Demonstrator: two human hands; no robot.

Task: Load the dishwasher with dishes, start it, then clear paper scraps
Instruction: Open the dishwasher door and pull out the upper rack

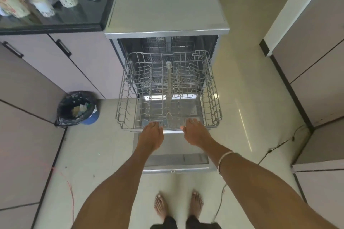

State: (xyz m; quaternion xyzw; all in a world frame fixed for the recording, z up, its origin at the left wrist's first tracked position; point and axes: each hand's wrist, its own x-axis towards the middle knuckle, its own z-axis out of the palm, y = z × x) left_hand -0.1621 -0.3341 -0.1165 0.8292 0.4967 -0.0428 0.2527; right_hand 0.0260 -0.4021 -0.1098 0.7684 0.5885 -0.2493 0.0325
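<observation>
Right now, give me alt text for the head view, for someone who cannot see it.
Both hands, left hand and right hand, grip the front rim of the empty rack, pulled out of the open dishwasher over its lowered door. A lined bin stands on the floor to the left, below a counter crowded with containers.

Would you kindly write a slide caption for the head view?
Both hands, left hand and right hand, hold the front rim of the empty lower rack pulled out over the open dishwasher door.
</observation>
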